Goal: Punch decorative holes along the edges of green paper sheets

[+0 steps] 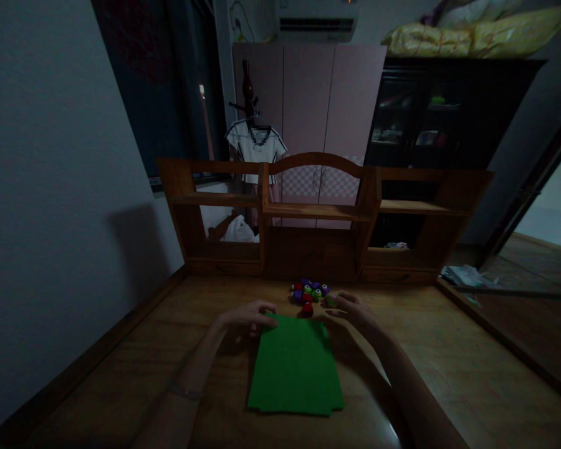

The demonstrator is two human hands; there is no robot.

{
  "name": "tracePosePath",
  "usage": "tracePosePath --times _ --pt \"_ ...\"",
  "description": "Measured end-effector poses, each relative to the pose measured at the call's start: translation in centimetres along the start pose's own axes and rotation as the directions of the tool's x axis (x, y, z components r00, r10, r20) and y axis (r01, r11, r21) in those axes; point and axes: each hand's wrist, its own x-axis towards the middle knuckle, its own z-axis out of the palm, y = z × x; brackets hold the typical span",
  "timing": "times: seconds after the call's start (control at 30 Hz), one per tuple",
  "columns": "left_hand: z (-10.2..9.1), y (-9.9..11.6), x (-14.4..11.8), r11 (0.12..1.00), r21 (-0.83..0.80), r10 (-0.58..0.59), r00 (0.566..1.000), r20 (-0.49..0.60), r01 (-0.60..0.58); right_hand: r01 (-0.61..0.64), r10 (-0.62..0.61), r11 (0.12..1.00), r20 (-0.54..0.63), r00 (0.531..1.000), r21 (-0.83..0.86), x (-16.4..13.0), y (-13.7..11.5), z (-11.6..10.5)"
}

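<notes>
— What are the hands doing, from where you stand?

— Both are out over the wooden desk [449,349]. The left hand [250,315] rests at the far left corner of a green sheet [295,368], fingers curled down, with the fingertips [267,310] touching or pinching the sheet's edge. It is too dim to tell whether it grips the edge or only presses on it.

— And the other one?

— The right hand [353,310] sits at the sheet's far right corner, half closed, with the fingers bent inward toward a small green piece [330,301]. It looks to be touching that piece, but I cannot say for certain that it holds it.

— Where does the sheet lie?

— Flat on the desk, right in front of the person, between the two forearms, its long side running away from them.

— Anything near it?

— A little heap of coloured pieces [308,291], red, green and purple, just beyond the sheet's far edge, between the hands. One red piece [306,308] sits at that edge. Behind stands a wooden shelf unit [318,212], with a white shirt [257,149] hanging past it.
</notes>
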Motion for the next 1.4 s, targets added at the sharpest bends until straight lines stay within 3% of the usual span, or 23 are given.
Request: tracePosePath --times 0.17,0.37,0.5,0.67,0.8,0.97,1.17,1.4 --pt "0.2 1.0 -0.3 0.999 0.022 0.049 0.998 -0.040 -0.048 0.038 -0.042 0.996 0.058 0.997 0.076 -0.3 -0.5 0.2" --pt "0.4 1.2 0.0 0.991 0.091 0.116 0.975 -0.190 -0.100 0.076 -0.052 0.996 0.345 0.937 -0.056 -1.6 -1.8 1.1" --pt "0.5 1.1 0.3 0.990 0.081 0.127 0.970 -0.207 -0.112 0.052 0.009 0.987 0.382 0.924 -0.150 -1.7 -1.8 1.4" --pt "1.0 1.5 0.6 0.988 0.029 0.157 0.964 -0.214 -0.154 -0.025 0.111 0.970 0.352 0.929 -0.241 -1.5 -1.4 1.4" --pt "1.3 1.8 1.0 0.966 -0.053 0.219 0.913 -0.343 -0.252 -0.081 0.153 0.967 0.295 0.943 -0.242 -1.5 -1.2 1.4" --pt "1.2 1.5 1.5 0.952 -0.176 0.154 0.889 -0.431 -0.251 -0.068 0.116 0.975 0.224 0.968 -0.210 -1.4 -1.0 1.1" --pt "2.6 1.7 1.6 0.911 -0.357 0.080 0.938 -0.338 -0.206 -0.020 0.033 0.995 0.133 0.991 -0.095 -1.2 -0.6 0.8" --pt "2.7 1.4 2.3 0.754 -0.599 0.008 0.916 -0.401 -0.268 0.073 -0.062 0.992 -0.105 0.993 0.105 0.0 0.6 0.7"
